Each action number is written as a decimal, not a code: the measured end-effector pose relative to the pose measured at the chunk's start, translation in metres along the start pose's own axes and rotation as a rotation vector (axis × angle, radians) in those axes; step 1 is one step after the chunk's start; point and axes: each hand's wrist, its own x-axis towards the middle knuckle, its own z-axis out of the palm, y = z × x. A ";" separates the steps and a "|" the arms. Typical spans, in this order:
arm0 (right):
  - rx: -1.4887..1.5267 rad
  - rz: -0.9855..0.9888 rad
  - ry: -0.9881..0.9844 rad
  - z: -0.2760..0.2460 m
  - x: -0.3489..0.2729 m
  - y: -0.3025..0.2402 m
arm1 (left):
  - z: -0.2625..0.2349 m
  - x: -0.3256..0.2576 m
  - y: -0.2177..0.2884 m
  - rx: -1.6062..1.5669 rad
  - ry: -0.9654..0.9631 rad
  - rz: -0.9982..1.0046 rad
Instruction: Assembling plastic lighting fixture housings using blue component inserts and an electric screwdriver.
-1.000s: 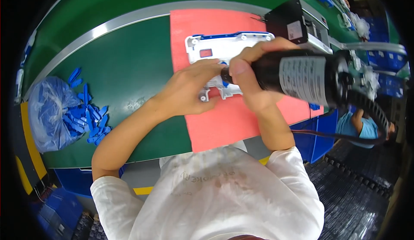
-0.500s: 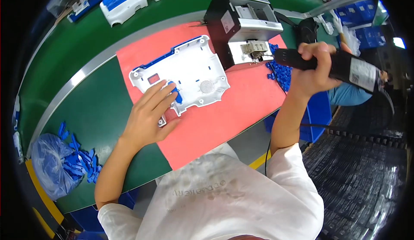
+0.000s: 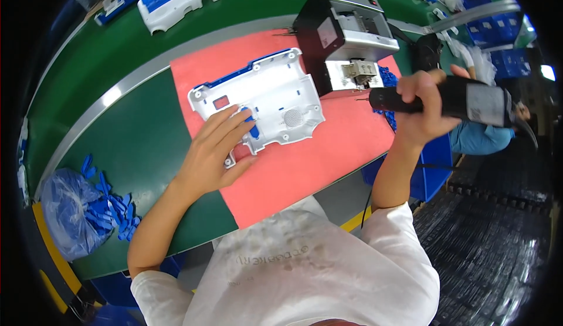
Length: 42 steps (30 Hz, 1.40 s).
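Note:
A white plastic housing shell [image 3: 272, 124] lies with its hollow side up on the pink mat [image 3: 293, 170]; a blue band runs along its far edge. My left hand [image 3: 208, 153] rests on the shell's near left part, fingers stretched out. Its fingertips touch a small blue plastic piece [image 3: 254, 131] inside the shell, partly covered by them. Raised over the mat's right side, my right hand [image 3: 425, 106] grips a black electric screwdriver [image 3: 386, 99], its thin bit pointing left. Whether a screw sits on the bit is too small to tell.
A black and grey screw feeder [image 3: 352, 33] stands at the mat's far right, with small blue parts [image 3: 387, 78] beside it. A plastic bag [image 3: 70, 211] and loose blue strips [image 3: 117, 213] lie at left. Another white and blue housing [image 3: 176, 3] is at the back; a person's blue-clothed part [image 3: 481, 135] shows at right.
The screwdriver in my right hand has moved away from the feeder's front, nearer to me and slightly left. The view has shifted a little; my left hand stays on the shell.

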 end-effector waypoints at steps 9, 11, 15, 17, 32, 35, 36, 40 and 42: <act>0.044 0.201 -0.421 0.085 -0.055 0.012 | 0.002 0.000 0.000 -0.067 -0.037 -0.031; 0.039 0.217 -0.471 0.086 -0.065 0.022 | 0.002 -0.002 -0.001 -0.047 -0.031 -0.020; 0.031 0.207 -0.534 0.088 -0.070 0.026 | 0.006 -0.005 -0.005 -0.025 -0.011 0.021; 0.014 0.190 -0.534 0.089 -0.070 0.025 | 0.006 -0.006 -0.005 -0.028 0.008 0.020; 0.067 0.183 -0.679 0.084 -0.082 0.024 | 0.009 -0.006 -0.005 -0.016 0.041 0.023; 0.163 0.175 -0.682 0.086 -0.088 0.022 | 0.009 -0.007 -0.003 -0.024 0.038 0.013; 0.163 0.176 -0.699 0.086 -0.088 0.020 | 0.009 -0.007 -0.003 -0.025 0.032 0.007; 0.137 0.199 -0.718 0.086 -0.091 0.013 | 0.009 -0.008 -0.003 -0.042 0.044 -0.017; 0.229 0.199 -0.666 0.089 -0.097 0.013 | 0.008 -0.007 -0.002 -0.062 0.020 -0.024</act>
